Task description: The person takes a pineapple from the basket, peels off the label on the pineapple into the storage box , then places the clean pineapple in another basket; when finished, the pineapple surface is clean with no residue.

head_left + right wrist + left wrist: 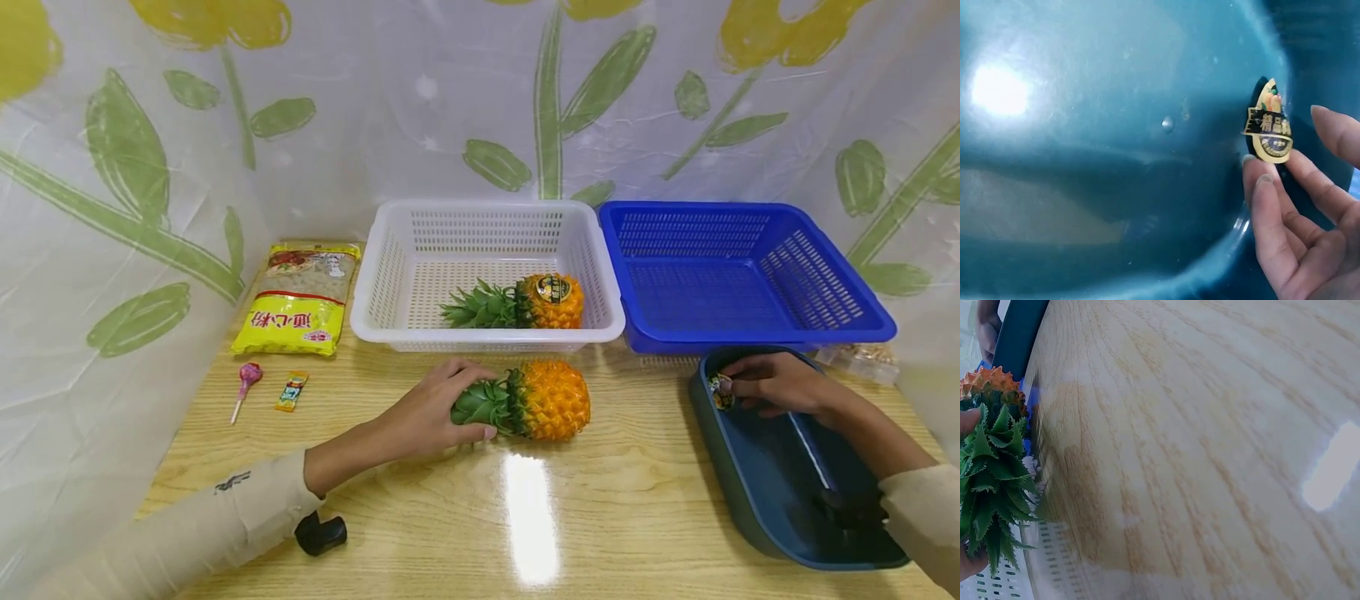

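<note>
On the tabletop lies an orange pineapple (557,400) with a green crown. My left hand (431,412) grips it by the crown (994,475), thumb on the near side and fingers on the far side. My right hand (787,382) is inside a dark teal basin (738,492) at the right. Its fingertips touch a gold-and-black label (1269,125) near the basin's inner wall, and the thumb stands apart from it. Whether the label sticks to the wall or to a finger, I cannot tell. A second pineapple (555,302) lies in the white basket (487,336).
Right of the white basket stands a blue basket (757,336). A yellow food bag (296,300), a lollipop (248,377) and a small candy packet (292,392) lie at the left. A black object (321,533) sits by the left sleeve. Something long and dark (813,454) lies in the basin.
</note>
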Demonstrator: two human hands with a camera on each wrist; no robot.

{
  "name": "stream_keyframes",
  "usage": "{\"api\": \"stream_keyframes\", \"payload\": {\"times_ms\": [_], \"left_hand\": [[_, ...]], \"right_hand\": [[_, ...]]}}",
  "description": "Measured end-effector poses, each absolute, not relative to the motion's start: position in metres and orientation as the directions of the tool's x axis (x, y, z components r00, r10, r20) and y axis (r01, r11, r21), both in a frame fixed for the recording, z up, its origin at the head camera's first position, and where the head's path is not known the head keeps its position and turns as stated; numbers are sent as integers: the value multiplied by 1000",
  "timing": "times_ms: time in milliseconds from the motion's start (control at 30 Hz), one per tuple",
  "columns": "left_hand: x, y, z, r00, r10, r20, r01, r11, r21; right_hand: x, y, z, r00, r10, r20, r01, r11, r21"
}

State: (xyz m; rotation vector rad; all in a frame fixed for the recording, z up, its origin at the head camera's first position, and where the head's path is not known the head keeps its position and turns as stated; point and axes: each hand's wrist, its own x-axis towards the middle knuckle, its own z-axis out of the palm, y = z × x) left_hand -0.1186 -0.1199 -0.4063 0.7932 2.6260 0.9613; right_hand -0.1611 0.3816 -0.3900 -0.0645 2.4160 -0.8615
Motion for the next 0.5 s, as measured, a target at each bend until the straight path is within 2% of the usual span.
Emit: {"api": "stream_keyframes", "payload": {"times_ms": [267,500], "left_hand": [[-119,-120,-405,-826,563,-35,408,640,651],[-119,-120,-406,-827,560,-36,404,639,655]], "right_hand": [[-157,385,-385,-852,-238,-467,119,780,-615],[-154,390,-380,-865,-278,-419,47,785,-618]]}}
